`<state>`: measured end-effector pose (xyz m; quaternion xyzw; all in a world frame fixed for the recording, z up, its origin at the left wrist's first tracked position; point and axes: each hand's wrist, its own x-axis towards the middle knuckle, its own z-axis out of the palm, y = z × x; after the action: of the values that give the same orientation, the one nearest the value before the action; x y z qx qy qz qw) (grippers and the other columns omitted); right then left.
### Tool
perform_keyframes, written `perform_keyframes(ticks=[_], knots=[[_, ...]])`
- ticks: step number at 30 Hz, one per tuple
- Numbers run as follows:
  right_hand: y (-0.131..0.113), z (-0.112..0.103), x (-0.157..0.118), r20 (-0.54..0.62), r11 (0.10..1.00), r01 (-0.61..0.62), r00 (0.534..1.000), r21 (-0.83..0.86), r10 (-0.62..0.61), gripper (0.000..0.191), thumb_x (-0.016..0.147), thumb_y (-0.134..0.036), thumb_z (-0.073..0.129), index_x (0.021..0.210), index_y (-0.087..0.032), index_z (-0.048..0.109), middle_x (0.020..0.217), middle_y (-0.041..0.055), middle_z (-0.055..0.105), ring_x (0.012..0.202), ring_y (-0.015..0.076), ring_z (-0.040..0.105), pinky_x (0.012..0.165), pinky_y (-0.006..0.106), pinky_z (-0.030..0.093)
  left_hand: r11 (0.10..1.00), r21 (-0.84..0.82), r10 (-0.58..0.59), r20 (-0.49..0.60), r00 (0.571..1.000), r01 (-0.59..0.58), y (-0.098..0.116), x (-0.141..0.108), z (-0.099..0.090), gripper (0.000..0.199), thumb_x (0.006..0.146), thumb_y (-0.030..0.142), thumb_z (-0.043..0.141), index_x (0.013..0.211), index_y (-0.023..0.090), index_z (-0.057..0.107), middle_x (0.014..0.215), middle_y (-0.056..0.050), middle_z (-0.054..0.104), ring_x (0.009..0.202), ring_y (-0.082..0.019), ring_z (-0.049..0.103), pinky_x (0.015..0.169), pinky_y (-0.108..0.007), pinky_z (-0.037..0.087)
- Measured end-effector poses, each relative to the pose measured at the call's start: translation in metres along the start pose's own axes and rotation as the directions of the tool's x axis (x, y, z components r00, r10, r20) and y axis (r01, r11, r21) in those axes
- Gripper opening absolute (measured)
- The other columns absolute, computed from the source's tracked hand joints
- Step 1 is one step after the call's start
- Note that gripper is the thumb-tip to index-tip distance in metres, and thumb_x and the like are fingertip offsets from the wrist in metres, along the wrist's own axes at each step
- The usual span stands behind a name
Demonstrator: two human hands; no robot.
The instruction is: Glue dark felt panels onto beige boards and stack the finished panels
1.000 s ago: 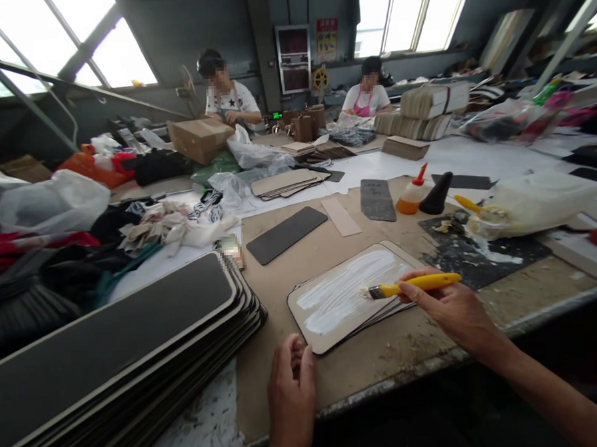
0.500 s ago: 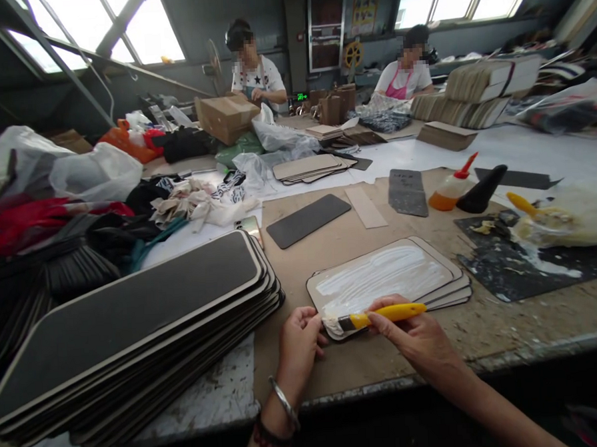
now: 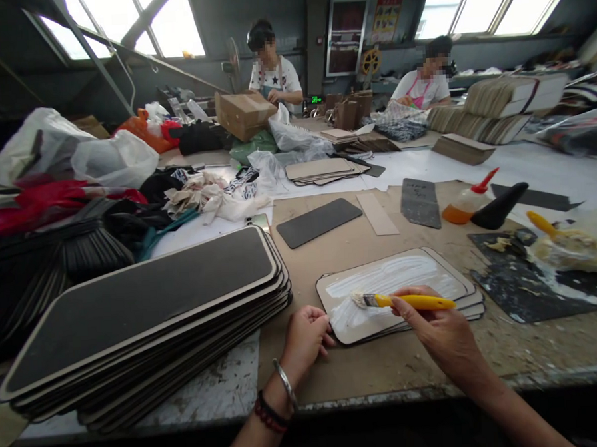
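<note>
Yellow-handled brush (image 3: pixel 382 300) has shifted inward from near-left corner of beige rounded board (image 3: pixel 377 327), top of small stack on brown-covered surface (image 3: pixel 300 263). White paste (image 3: pixel 406 272) covers much of it; near strip, edges bare. Right hand (image 3: pixel 447 336) clamps brush; left hand (image 3: pixel 304 338) curled at corner, grip unclear.

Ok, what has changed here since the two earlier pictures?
The brush went down to the near-left corner of the coated panel, then back inward. The left hand has curled its fingers at that corner. The right hand still grips the brush; the dark-topped stack stayed put.
</note>
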<state>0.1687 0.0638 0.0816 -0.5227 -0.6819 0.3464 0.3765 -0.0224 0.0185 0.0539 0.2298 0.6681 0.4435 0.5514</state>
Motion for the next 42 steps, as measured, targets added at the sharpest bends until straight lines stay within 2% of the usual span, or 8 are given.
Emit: perform_keyframes(ticks=[11, 18, 22, 26, 29, 31, 37, 42], knots=[[-0.012, 0.041, 0.021, 0.107, 0.986, 0.064, 0.991, 0.153, -0.081, 0.027, 0.081, -0.045, 0.056, 0.084, -0.018, 0.058, 0.078, 0.0037, 0.061, 0.067, 0.0158, 0.06, 0.064, 0.026, 0.049, 0.996, 0.072, 0.057, 0.024, 0.998, -0.059, -0.012, 0.001, -0.001, 0.004, 0.063, 0.016, 0.05, 0.062, 0.017, 0.046, 0.043, 0.004, 0.053, 0.035, -0.008, 0.047, 0.028, -0.015, 0.028], [0.037, -0.035, 0.055, -0.236, 0.98, -0.087, 0.971, -0.181, 0.043, 0.032, 0.073, -0.049, 0.055, 0.084, -0.019, 0.06, 0.072, 0.0045, 0.065, 0.063, 0.0201, 0.063, 0.063, 0.032, 0.048, 0.993, 0.096, 0.069, 0.03, 0.997, -0.071, -0.011, 0.0, -0.002, 0.009, 0.06, 0.025, 0.049, 0.062, 0.017, 0.047, 0.041, 0.002, 0.053, 0.032, -0.007, 0.042, 0.028, -0.016, 0.026], [0.034, -0.063, 0.043, -0.385, 0.943, -0.207, 0.918, -0.261, 0.095, 0.03, 0.07, -0.046, 0.056, 0.082, -0.019, 0.061, 0.068, 0.0041, 0.064, 0.063, 0.0215, 0.063, 0.062, 0.032, 0.048, 0.992, 0.097, 0.073, 0.036, 0.997, -0.076, -0.009, -0.005, -0.004, 0.016, 0.058, 0.032, 0.051, 0.062, 0.017, 0.047, 0.042, 0.002, 0.053, 0.031, -0.007, 0.042, 0.03, -0.016, 0.028], [-0.002, -0.027, -0.001, -0.07, 0.998, -0.064, 0.995, 0.005, 0.064, 0.029, 0.076, -0.045, 0.058, 0.086, -0.018, 0.06, 0.076, 0.0038, 0.063, 0.067, 0.017, 0.063, 0.064, 0.027, 0.05, 0.991, 0.111, 0.077, 0.04, 0.996, -0.081, -0.013, -0.009, -0.006, 0.023, 0.056, 0.038, 0.053, 0.063, 0.017, 0.048, 0.043, 0.002, 0.055, 0.031, -0.006, 0.042, 0.032, -0.017, 0.029], [-0.02, 0.005, -0.027, 0.161, 0.996, 0.005, 0.987, 0.089, -0.02, 0.023, 0.081, -0.04, 0.056, 0.083, -0.018, 0.061, 0.076, 0.0027, 0.061, 0.068, 0.0141, 0.06, 0.064, 0.023, 0.05, 0.988, 0.132, 0.073, 0.034, 0.997, -0.077, -0.016, -0.01, -0.008, 0.026, 0.056, 0.041, 0.054, 0.064, 0.017, 0.049, 0.043, 0.002, 0.055, 0.03, -0.006, 0.04, 0.032, -0.017, 0.027], [-0.016, 0.007, -0.031, 0.182, 0.997, 0.014, 0.983, 0.077, -0.028, 0.023, 0.082, -0.04, 0.055, 0.082, -0.017, 0.062, 0.077, 0.0033, 0.062, 0.07, 0.0142, 0.06, 0.065, 0.023, 0.05, 0.987, 0.142, 0.072, 0.026, 0.997, -0.075, -0.018, -0.009, -0.01, 0.028, 0.055, 0.043, 0.055, 0.064, 0.017, 0.049, 0.043, 0.001, 0.056, 0.029, -0.005, 0.039, 0.032, -0.017, 0.025], [0.042, -0.071, -0.001, -0.239, 0.987, -0.145, 0.963, -0.071, 0.124, 0.037, 0.071, -0.053, 0.06, 0.082, -0.017, 0.061, 0.074, 0.0058, 0.066, 0.065, 0.0197, 0.064, 0.063, 0.029, 0.053, 0.986, 0.152, 0.062, 0.035, 0.997, -0.067, -0.018, -0.008, -0.016, 0.028, 0.055, 0.043, 0.056, 0.064, 0.016, 0.05, 0.043, 0.001, 0.056, 0.029, -0.006, 0.04, 0.033, -0.017, 0.027], [0.068, -0.115, 0.023, -0.369, 0.954, -0.166, 0.927, -0.251, 0.064, 0.034, 0.072, -0.051, 0.057, 0.083, -0.019, 0.061, 0.073, 0.005, 0.067, 0.063, 0.0204, 0.065, 0.06, 0.03, 0.051, 0.981, 0.178, 0.065, 0.077, 0.995, -0.078, -0.022, -0.003, -0.02, 0.025, 0.06, 0.04, 0.058, 0.066, 0.016, 0.051, 0.046, 0.001, 0.058, 0.032, -0.007, 0.043, 0.034, -0.018, 0.03]])
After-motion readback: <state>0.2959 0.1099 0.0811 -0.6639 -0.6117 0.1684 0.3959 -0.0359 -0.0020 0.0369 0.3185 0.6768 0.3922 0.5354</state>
